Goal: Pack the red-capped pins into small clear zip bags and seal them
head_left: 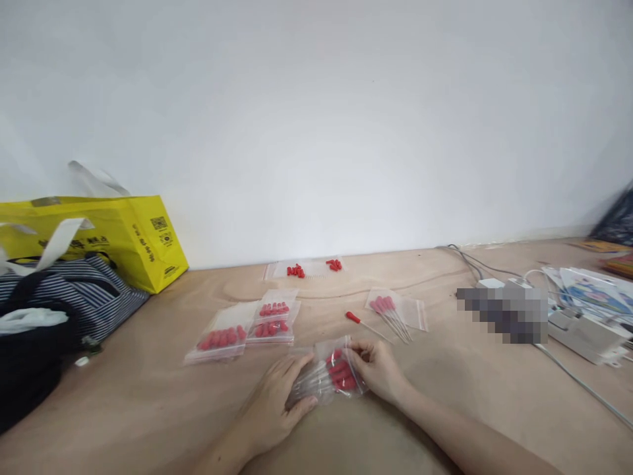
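A clear zip bag point(324, 379) lies in front of me with several glass droppers in it, their red rubber bulbs point(342, 371) to the right. My left hand point(274, 396) grips the bag's left end, thumb below and fingers above. My right hand point(378, 366) pinches its right edge near the upper corner. Just beyond the bag, a loose dropper point(353, 317) with a red bulb rests on the table. To its right, several droppers point(390, 313) lie in or on another clear bag point(418, 315); I cannot tell which.
Filled bags of droppers point(222, 338) lie left of centre. Small red bulbs point(297, 270) sit by the wall on a plastic bag point(316, 267). A yellow bag point(143, 244) and striped bag point(113, 303) stand left. Cables point(578, 376) and a power strip point(591, 336) lie right.
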A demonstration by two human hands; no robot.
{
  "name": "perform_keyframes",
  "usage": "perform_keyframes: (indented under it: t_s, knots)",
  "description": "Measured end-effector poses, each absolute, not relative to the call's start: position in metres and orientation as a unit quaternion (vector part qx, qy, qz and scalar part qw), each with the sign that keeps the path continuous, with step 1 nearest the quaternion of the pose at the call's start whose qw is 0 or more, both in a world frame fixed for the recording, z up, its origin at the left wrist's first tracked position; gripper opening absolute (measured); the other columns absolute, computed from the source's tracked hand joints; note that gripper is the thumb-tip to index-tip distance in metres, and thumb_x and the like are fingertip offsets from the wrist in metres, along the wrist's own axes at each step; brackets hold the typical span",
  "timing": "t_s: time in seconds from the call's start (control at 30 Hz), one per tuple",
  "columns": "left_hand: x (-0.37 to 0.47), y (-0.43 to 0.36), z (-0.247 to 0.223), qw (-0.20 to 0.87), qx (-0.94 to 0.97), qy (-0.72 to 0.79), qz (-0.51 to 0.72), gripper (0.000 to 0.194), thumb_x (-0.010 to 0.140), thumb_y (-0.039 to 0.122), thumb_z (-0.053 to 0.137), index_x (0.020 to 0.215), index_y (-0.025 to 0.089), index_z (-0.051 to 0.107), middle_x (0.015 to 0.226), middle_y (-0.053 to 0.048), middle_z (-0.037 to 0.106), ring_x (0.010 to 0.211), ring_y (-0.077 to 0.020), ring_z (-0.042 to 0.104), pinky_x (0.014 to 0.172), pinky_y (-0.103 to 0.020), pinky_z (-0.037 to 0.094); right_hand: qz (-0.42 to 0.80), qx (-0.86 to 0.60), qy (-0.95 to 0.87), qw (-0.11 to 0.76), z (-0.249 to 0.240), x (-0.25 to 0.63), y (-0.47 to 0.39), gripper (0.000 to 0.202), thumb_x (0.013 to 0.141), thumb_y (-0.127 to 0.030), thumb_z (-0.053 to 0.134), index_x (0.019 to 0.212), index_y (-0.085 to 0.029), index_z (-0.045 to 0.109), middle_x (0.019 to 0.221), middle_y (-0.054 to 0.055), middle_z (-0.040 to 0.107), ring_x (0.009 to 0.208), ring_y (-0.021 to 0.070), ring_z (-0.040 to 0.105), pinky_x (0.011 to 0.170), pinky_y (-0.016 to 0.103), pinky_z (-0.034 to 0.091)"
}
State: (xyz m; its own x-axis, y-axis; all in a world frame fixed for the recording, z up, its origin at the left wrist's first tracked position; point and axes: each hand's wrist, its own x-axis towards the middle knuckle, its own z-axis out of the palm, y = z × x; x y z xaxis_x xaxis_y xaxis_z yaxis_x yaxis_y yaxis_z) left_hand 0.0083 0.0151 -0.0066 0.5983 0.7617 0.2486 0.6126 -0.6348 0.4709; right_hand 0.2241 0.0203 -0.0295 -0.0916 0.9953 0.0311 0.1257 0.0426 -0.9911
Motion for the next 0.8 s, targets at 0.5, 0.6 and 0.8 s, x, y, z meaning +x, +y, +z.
perform_keyframes:
  t_s: [0.5,0.6,0.8]
  knots:
    - [0.007,0.015,-0.009,0.171,0.878,0.391,0.219,0.045,0.075,0.028,0.057,0.117,0.022,0.045,0.118,-0.008,0.052,0.107,-0.0252,0.047,0.091,-0.041,0.038,0.128,-0.68,-0.672,0.263,-0.006,0.253,0.075,0.018,0.078,-0.017,0.041,0.09,-0.014,0.054,0.091,0.011,0.06,0.087,0.0191,0.056,0.073,0.029,0.039]
    - [0.007,0.016,-0.008,0.174,0.879,0.388,0.216,0.044,0.075,0.028,0.057,0.117,0.022,0.044,0.117,-0.007,0.053,0.107,-0.0251,0.047,0.091,-0.041,0.038,0.175,-0.604,-0.612,0.479,-0.01,0.271,0.061,0.025,0.08,-0.029,0.041,0.102,-0.018,0.046,0.083,0.005,0.059,0.073,0.016,0.057,0.068,0.029,0.042]
    - [0.008,0.016,-0.006,0.163,0.883,0.387,0.212,0.043,0.076,0.027,0.055,0.117,0.023,0.044,0.118,-0.007,0.052,0.108,-0.0249,0.046,0.091,-0.042,0.038,0.303,-0.545,-0.381,0.683,-0.029,0.274,0.041,0.037,0.068,-0.049,0.054,0.089,-0.022,0.04,0.06,-0.005,0.049,0.047,0.0118,0.049,0.046,0.026,0.043]
